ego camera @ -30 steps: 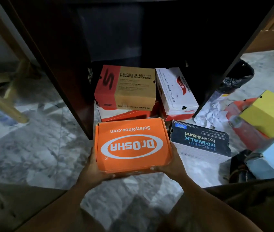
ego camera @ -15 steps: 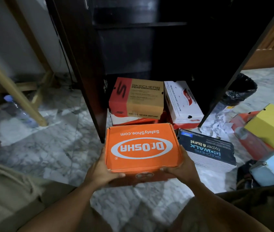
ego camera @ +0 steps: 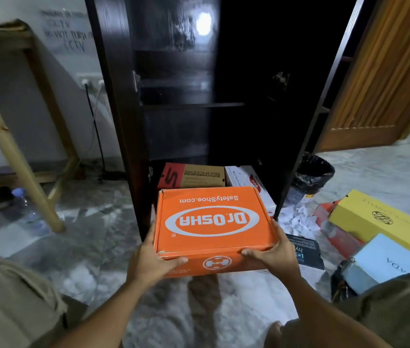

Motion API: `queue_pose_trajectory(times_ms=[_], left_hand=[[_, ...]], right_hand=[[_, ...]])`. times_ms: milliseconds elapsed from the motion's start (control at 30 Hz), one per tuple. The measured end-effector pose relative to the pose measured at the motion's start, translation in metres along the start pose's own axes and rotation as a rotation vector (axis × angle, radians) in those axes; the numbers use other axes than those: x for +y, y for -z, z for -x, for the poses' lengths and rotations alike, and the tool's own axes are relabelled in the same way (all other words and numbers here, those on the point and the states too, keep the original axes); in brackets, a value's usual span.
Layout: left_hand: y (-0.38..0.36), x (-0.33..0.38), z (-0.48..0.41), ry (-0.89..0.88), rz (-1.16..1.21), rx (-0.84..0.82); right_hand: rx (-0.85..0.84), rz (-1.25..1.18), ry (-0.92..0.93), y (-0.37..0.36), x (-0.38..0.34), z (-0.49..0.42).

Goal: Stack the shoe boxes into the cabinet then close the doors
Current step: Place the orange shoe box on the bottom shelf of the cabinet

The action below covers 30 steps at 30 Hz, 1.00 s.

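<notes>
An orange Dr.OSHA shoe box (ego camera: 211,219) is held up in front of the open dark cabinet (ego camera: 224,96). My left hand (ego camera: 148,259) grips its near left corner and my right hand (ego camera: 274,254) grips its near right corner. On the cabinet floor behind it lie a red and tan Skechers box (ego camera: 191,175) and a white box (ego camera: 246,179). A dark Skechers box (ego camera: 304,249) lies on the floor to the right, partly hidden by my right hand.
A yellow box (ego camera: 379,219), a light blue box (ego camera: 387,264) and a red box (ego camera: 334,229) lie on the marble floor at right, near crumpled paper (ego camera: 299,217) and a black bin (ego camera: 311,174). A wooden table leg (ego camera: 20,162) and a bottle (ego camera: 26,204) stand at left.
Both hands have lifted the orange box higher, up in front of the cabinet opening. The view has tilted upward, and the cabinet shelves now show.
</notes>
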<state>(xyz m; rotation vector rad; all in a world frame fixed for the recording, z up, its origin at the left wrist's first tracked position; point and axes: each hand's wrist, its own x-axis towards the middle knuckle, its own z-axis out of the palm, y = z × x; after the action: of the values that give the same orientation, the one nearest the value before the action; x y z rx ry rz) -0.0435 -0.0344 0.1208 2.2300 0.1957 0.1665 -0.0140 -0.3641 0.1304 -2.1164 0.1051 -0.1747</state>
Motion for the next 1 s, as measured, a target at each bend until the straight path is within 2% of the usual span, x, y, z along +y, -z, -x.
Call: queue_pose_trajectory(times_ms=[267,467,733,867,1000], left_hand=[[0.027,0.033,-0.021,0.008,0.039,-0.007],[0.038,0.052,-0.069,-0.022,0.054,0.052],[0.005,0.09,-0.23,0.009,0.205,0.027],[-0.016,0.093,-0.322,0.002,0.215,0.081],[-0.039,0.073,-0.391,0.009,0.234,0.123]], right_hand=[[-0.026,-0.058,0.032,0.015,-0.043,-0.016],[-0.053,-0.006,0.092,0.019,-0.076,-0.073],[-0.063,0.128,0.151,0.029,-0.11,-0.238],[-0.143,0.142,0.13,0.005,-0.095,-0.336],[-0.13,0.113,0.129,-0.027,-0.079,-0.412]])
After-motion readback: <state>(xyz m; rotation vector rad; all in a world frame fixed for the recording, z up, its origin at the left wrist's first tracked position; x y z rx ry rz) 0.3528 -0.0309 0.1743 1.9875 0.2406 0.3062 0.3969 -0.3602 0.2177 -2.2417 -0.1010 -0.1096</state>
